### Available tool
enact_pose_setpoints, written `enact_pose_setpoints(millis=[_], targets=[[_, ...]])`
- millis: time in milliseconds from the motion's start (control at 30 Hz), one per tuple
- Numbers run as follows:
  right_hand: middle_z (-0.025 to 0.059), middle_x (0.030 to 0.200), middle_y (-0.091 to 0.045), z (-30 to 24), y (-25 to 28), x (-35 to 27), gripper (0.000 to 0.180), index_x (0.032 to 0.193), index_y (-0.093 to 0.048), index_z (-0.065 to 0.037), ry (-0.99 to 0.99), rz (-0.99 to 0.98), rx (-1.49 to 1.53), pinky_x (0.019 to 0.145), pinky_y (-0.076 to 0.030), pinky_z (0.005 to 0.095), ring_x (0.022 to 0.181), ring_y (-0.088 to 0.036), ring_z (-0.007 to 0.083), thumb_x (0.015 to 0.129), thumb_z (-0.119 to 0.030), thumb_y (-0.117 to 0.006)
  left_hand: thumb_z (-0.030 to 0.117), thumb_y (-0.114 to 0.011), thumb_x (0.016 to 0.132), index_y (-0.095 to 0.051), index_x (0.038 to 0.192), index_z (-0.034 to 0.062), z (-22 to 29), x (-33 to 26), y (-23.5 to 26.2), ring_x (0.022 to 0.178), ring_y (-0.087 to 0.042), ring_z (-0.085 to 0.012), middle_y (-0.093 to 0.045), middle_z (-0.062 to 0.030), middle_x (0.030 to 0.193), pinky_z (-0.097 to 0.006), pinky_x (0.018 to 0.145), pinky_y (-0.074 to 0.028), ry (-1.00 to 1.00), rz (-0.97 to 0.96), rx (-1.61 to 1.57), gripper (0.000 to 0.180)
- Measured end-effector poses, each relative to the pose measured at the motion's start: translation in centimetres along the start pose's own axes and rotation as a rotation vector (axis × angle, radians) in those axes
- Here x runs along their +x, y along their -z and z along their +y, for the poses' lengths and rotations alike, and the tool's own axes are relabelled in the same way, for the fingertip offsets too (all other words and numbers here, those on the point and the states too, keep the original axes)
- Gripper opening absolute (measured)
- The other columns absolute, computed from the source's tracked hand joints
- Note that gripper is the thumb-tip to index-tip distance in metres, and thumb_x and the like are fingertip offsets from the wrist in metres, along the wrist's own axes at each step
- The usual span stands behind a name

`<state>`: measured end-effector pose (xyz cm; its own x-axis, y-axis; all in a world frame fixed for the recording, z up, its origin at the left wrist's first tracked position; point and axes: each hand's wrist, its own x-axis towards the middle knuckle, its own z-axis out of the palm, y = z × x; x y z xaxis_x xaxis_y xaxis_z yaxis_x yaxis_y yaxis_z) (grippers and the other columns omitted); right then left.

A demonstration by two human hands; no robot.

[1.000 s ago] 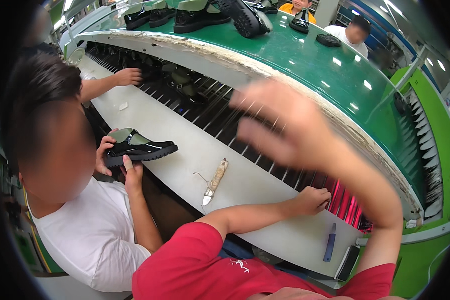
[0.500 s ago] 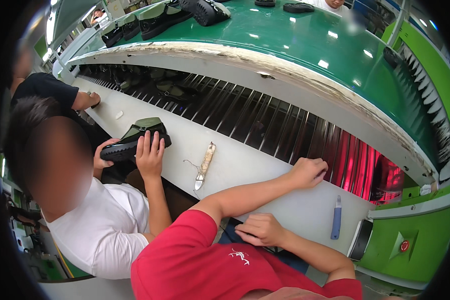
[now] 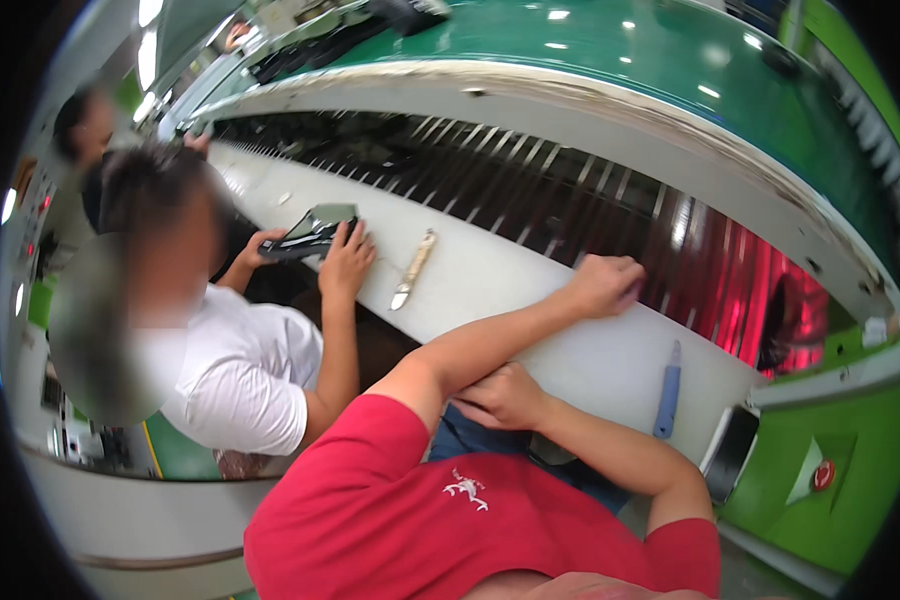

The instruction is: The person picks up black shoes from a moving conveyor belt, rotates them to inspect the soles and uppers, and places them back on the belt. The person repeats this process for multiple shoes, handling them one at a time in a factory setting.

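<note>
Left hand (image 3: 605,285) is seen curled into a loose fist, knuckles set on the far edge of the white tabletop (image 3: 530,300), just beside the dark slatted rack (image 3: 590,200); nothing is held in it. Right hand (image 3: 505,395) is laid against the left forearm near the elbow, fingers bent, and nothing is gripped in it either. The blue-handled tool (image 3: 667,390) lies on the tabletop to the right of both hands, near but untouched.

As a judgement, the resting fist is best kept on the flat white surface and clear of the gaps between the slats, with the forearm kept off the blue-handled tool so that it is not knocked off the edge.

One blue-handled tool is counted, and one wooden-handled blade (image 3: 410,272), which lies well to the left. One dark phone (image 3: 730,450) rests at the right end and one red button (image 3: 822,475) is set in the green panel. One dark shoe (image 3: 310,235) is held down by a co-worker's two hands.
</note>
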<state>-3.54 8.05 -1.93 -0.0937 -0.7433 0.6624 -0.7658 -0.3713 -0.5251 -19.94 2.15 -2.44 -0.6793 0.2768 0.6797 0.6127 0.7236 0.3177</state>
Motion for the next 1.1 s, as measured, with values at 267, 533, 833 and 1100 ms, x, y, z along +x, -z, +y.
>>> enact_pose_setpoints(millis=[267,533,833,1100], targets=[[0.0099,0.082,-0.074,0.7,-1.5,-0.7,0.018,0.081,-0.074,-0.010,0.099,0.098,-0.033,0.079,-0.059,0.0498,0.082,-0.074,0.0347,0.091,-0.024,-0.079,0.006,-0.081,0.084,-0.073,0.103,0.0079,0.6,0.4,-0.2,0.070,-0.073,-0.0304,-0.073,-0.0088,0.088,-0.042,0.061,-0.058,0.035,-0.032,0.072,0.020],[0.0077,0.082,-0.073,0.6,-1.8,-1.4,0.013,0.087,-0.075,-0.012,0.050,-0.120,-0.068,0.082,-0.059,0.0483,0.084,-0.073,0.0346,0.093,-0.022,-0.079,0.007,-0.082,0.085,-0.074,0.103,0.0068,0.7,0.4,-0.5,0.067,-0.074,-0.0284,-0.075,-0.0099,0.090,-0.041,0.060,-0.058,0.044,-0.044,0.079,0.019],[0.0111,0.093,-0.078,0.3,-1.2,-1.2,0.014,0.094,-0.080,-0.010,0.102,-0.078,0.006,0.093,-0.059,0.0504,0.097,-0.076,0.0348,0.091,-0.024,-0.078,0.014,-0.079,0.085,-0.070,0.096,0.0071,0.4,0.0,-0.6,0.078,-0.074,-0.0354,-0.072,-0.0119,0.087,-0.048,0.066,-0.059,0.048,-0.055,0.062,0.016],[0.0112,0.092,-0.078,0.1,-0.5,-1.1,0.011,0.099,-0.079,-0.010,0.070,-0.101,0.048,0.086,-0.060,0.0479,0.090,-0.076,0.0342,0.093,-0.020,-0.079,0.010,-0.080,0.085,-0.072,0.098,0.0063,0.4,-0.1,-0.6,0.076,-0.075,-0.0329,-0.072,-0.0109,0.084,-0.045,0.065,-0.060,0.054,-0.017,0.002,0.015]])
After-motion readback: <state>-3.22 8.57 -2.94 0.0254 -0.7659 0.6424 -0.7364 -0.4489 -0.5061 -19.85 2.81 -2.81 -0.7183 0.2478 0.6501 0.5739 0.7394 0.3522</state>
